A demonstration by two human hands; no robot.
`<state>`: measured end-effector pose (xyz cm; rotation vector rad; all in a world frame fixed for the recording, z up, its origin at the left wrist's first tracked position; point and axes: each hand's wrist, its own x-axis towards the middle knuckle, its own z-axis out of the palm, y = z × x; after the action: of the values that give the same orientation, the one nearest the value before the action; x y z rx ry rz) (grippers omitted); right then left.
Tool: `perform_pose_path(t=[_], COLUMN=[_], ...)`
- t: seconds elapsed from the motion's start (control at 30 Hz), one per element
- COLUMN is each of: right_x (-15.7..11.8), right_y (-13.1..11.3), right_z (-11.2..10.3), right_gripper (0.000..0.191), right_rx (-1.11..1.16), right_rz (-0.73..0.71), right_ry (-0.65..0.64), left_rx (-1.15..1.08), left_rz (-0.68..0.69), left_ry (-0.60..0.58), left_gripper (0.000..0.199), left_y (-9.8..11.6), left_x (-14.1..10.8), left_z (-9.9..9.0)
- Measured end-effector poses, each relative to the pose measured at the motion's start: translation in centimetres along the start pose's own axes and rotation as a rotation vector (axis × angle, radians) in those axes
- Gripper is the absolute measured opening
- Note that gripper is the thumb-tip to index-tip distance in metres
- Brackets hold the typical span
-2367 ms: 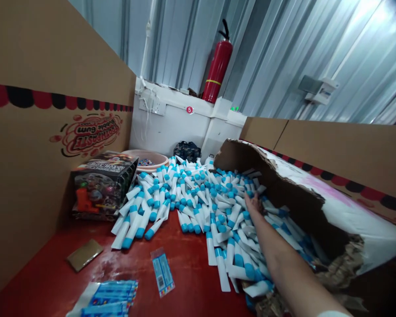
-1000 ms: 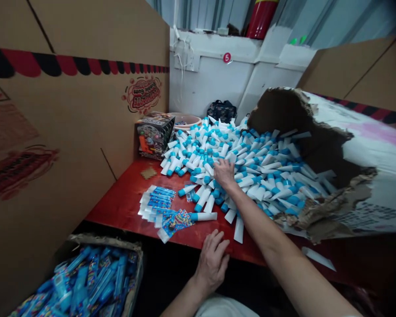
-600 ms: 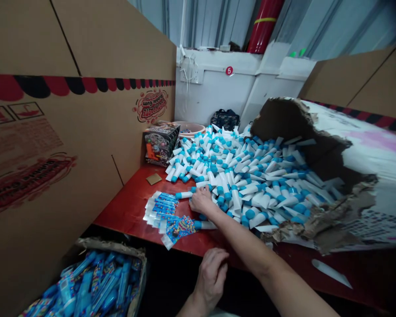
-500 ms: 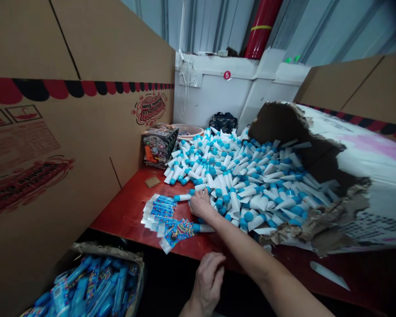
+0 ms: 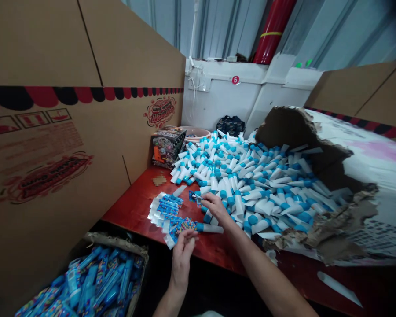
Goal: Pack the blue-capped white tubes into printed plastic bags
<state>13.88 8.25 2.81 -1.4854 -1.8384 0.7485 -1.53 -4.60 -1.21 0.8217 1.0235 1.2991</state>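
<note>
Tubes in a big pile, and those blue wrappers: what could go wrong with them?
The pile of tubes is heaped loosely, so some might slide if a low one gets tugged. The wrappers lie near the front edge of the table, by the left hand, so a bump could knock some off.

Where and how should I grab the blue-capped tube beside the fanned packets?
Probably pinch the tube by its white body, coming from the right: it lies flat, blue cap beside the fanned packets, white end pointing right, away from them.
</note>
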Motion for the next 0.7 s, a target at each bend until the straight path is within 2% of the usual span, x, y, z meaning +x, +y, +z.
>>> perform_pose_path(t=[0.1,0.17,0.27,0.37,0.43,0.57,0.7], right_x=[-3.5,-6.0,-9.3,-11.4,-12.2,-12.5,-12.6], right_y=[-0.1,0.0,0.3,0.5,0.6,1.1,1.5], right_z=[0.2,0.7,1.5,1.5,1.2,1.2,2.4], right_gripper=[0.027,0.029,0.038,0.054,0.059,0.044,0.035], right_rx=[0.303,0.455,0.619,0.738,0.816,0.706,0.594], right_rz=[0.047,0.103,0.195,0.286,0.333,0.268,0.238], right_ry=[-0.059,-0.085,-0.080,-0.032,0.002,0.003,0.030], left_rx=[-0.176,-0.302,-0.386,-0.334,-0.262,-0.147,-0.199], left_rz=[-0.121,-0.148,-0.095,-0.032,0.012,0.083,0.058], left_ry=[-0.017,-0.036,0.028,0.109,0.126,0.169,0.177], left_gripper=[0.037,0.037,0.035,0.032,0.028,0.027,0.031], left_y=[1.3,1.7,1.4,0.2,-0.6,-1.2,-1.5], left_x=[1.1,1.6,1.9,1.6,1.2,0.6,0.3], left_z=[1.0,2.0,3.4,4.0,3.9,3.3,2.9])
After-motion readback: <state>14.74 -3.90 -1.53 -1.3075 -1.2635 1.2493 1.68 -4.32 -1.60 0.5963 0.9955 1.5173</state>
